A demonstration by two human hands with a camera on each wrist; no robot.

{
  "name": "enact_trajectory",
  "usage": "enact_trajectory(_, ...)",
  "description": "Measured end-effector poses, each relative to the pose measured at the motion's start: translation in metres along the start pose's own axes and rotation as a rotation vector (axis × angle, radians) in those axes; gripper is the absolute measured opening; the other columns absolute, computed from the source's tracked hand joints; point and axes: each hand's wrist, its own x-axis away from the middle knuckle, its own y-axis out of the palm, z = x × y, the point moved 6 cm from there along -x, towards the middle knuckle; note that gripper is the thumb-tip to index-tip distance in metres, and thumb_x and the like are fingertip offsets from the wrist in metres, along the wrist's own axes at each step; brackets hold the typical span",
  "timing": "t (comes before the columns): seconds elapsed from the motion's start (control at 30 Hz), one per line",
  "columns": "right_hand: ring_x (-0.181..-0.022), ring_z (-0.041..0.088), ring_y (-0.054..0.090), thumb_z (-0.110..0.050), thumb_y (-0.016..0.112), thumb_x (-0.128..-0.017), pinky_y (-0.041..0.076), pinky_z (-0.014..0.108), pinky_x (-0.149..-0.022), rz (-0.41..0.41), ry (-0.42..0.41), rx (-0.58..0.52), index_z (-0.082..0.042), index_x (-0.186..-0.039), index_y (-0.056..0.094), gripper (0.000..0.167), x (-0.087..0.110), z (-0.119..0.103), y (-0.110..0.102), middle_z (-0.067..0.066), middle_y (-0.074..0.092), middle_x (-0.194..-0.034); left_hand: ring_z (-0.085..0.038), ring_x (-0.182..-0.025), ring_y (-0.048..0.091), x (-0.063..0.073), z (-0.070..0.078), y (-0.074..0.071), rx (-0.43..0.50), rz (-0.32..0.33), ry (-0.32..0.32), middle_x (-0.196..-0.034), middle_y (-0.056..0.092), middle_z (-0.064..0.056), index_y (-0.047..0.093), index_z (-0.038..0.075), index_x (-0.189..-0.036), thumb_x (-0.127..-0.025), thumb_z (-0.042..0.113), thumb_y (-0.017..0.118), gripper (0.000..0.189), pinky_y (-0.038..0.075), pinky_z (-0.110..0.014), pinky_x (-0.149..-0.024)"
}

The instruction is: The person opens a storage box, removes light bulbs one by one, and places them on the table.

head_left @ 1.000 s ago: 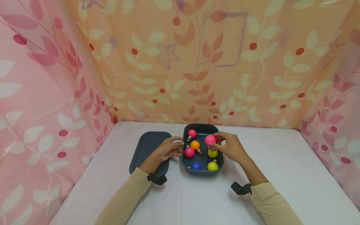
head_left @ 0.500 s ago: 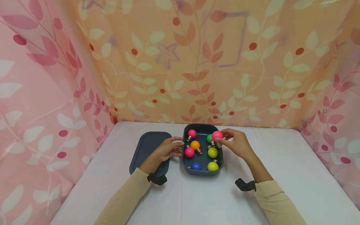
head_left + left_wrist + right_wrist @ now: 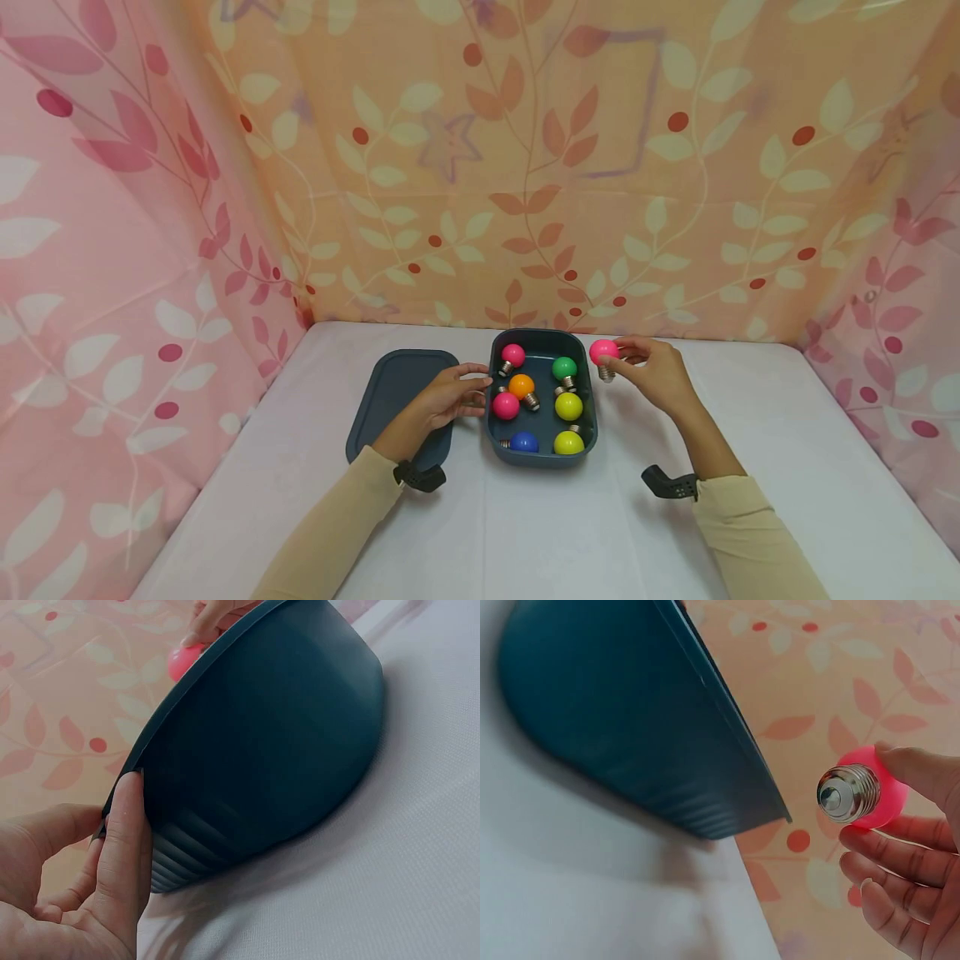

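Observation:
A bright pink light bulb [image 3: 603, 352] with a silver screw base is pinched between the thumb and fingers of my right hand [image 3: 660, 373]. It hangs just outside the right rim of a dark blue box [image 3: 540, 460]; its metal base points down and towards the camera in the right wrist view. At the box's left rim my left hand [image 3: 448, 396] grips the edge with its thumb and fingers. Inside the box lie two pink bulbs, an orange bulb [image 3: 521, 386], a green bulb [image 3: 564, 368], a blue bulb [image 3: 524, 442] and two yellow bulbs, one yellow bulb [image 3: 568, 407] beside the green one.
A flat dark lid [image 3: 401, 387] lies left of the box, partly under the left forearm. White cloth [image 3: 525, 533] covers the table. A patterned curtain [image 3: 487, 167] rises behind the table and along both sides.
My right hand has carried the pink bulb rightward from above the box to outside its right rim, uncovering the green bulb. The left hand has stayed at the rim.

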Motion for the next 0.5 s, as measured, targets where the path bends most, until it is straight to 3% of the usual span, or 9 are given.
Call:
enact_trajectory(0.17,-0.102,0.030,0.064,-0.054,0.076,-0.088,0.054,0.033,-0.075,0.001,0.016,-0.014,-0.005,-0.130,0.066,0.065,-0.004,0.014,-0.003,0.015,0.072,-0.110,-0.013,-0.066,0.063,0.000,0.000,0.000,-0.003,-0.002,0.000,-0.087,0.063,-0.003,0.053,0.004,-0.139,-0.098,0.011,0.068,0.044,0.062,-0.029,-0.062)
enact_trajectory(0.5,-0.099,0.032,0.066,-0.040,0.074,-0.093,0.053,0.020,-0.072,0.000,0.037,-0.026,-0.001,-0.129,0.066,0.053,-0.010,0.041,-0.001,0.018,0.073,-0.109,-0.014,-0.067,0.064,0.001,0.001,0.001,-0.009,-0.003,-0.006,-0.087,0.062,-0.003,0.053,0.005,-0.138,-0.099,0.013,0.068,0.043,0.062,-0.029,-0.063)
